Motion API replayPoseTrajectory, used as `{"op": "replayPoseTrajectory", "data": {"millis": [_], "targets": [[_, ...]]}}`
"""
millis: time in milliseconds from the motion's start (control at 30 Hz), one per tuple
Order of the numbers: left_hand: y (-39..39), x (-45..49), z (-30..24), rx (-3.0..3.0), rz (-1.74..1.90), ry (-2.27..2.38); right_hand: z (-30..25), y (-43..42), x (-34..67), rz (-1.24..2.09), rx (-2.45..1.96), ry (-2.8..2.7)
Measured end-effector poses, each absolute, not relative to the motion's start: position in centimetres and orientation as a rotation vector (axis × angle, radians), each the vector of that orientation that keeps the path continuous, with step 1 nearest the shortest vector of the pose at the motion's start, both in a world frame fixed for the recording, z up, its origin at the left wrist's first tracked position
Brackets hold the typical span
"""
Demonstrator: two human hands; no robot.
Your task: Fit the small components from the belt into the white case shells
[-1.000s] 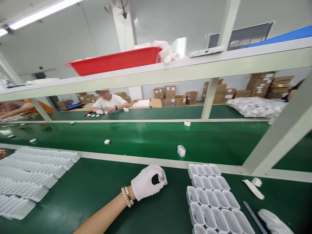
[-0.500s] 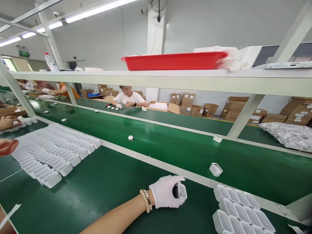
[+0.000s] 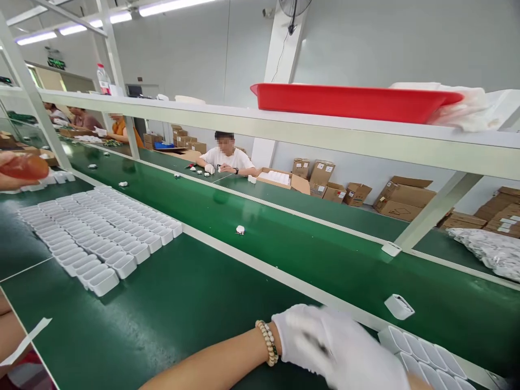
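Observation:
My left hand (image 3: 298, 336), in a white glove with a beaded bracelet at the wrist, is low in the middle of the head view, above the green bench. Half a second ago its fingers were curled round a small white plastic housing, which is now hidden between the hands. My right hand (image 3: 361, 352), also white-gloved, overlaps it from the right. Motion smears its fingers, so I cannot make out their grip. Right of my hands stand rows of open white housings (image 3: 430, 357). Another white housing (image 3: 399, 307) with something inside lies on the green conveyor belt (image 3: 300, 244).
A large block of white housings (image 3: 103, 281) covers the bench at left. A co-worker's hand with an orange-red object (image 3: 26, 170) reaches in there. Overhead, a shelf (image 3: 227, 119) carries a red tray (image 3: 349, 103). Across the belt sits a co-worker (image 3: 231, 157), with cardboard boxes (image 3: 406, 197) behind.
My right hand has come in from the right and now covers the housing and my left fingers. The view has turned a little, shifting the scene. Small pieces remain on the belt.

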State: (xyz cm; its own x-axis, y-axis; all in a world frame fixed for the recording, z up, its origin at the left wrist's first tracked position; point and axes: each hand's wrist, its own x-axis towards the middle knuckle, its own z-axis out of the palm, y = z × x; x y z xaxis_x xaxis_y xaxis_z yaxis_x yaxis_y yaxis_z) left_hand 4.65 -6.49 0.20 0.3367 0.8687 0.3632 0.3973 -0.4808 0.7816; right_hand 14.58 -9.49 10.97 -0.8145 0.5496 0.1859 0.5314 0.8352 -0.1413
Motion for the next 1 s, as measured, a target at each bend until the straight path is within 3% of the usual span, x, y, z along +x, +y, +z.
{"op": "replayPoseTrajectory", "data": {"millis": [67,267,633,1000], "targets": [[-6.7,4.8,0.1,2.068,1.024,1.11,11.4,-5.2,11.8,0.207,-0.996,-2.849],[-5.4,4.0,0.0,2.331,0.467,0.906,8.2,6.4,3.0,0.354,-1.396,-2.782],[-6.1,2.1,0.0,2.132,0.859,1.088,3.2,15.1,-0.7,0.682,-1.325,-2.687],[-7.3,3.0,0.5,2.048,0.942,1.105,2.8,13.1,1.8,0.985,-1.232,-2.445]]}}
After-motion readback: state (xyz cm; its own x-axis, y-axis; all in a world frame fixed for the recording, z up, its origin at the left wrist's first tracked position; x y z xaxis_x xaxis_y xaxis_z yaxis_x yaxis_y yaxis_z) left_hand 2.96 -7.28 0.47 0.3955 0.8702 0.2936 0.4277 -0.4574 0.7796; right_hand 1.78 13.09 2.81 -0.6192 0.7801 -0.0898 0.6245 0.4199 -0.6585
